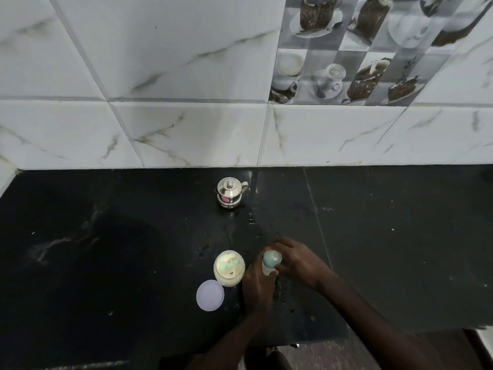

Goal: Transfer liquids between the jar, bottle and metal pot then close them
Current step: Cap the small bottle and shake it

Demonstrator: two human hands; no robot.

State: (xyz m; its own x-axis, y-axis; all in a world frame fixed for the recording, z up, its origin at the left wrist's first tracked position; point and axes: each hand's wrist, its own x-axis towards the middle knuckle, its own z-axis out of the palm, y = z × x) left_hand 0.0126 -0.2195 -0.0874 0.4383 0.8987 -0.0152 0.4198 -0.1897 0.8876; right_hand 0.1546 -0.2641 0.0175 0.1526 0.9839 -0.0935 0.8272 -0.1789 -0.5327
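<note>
Bottle point(270, 263) is near the front edge of the black counter point(400, 236), upright or close to it, just right of the jar point(229, 267). Small, pale body with a green-grey rounded cap — seen nearly top-down, so liquid level can't be read. Left hand point(257, 285) is wrapped around the bottle body from below, clamped on it; right hand point(294, 261) is curled over the cap side, fingers closed on the top. My read: this is the capping or uncapping step on the bottle — can't tell which direction from one look. Next move likely calls for a twist of the right hand while the left keeps the body from spinning; if it's coming off, the cap needs a spot to land. Jar is open, mouth up, holding something creamy pale yellow; its round lilac lid point(210, 295) lies flat on the counter just beside it, front-left, maybe touching the jar's base. So the jar is not yet closed. Metal pot point(230, 193) stands well apart towards the tiled wall point(186, 76), lid with knob on, spout to the right, red label low on the front. Wet drops are scattered on the counter between pot and bottle and beside the hands — slippery grip is a risk.
</note>
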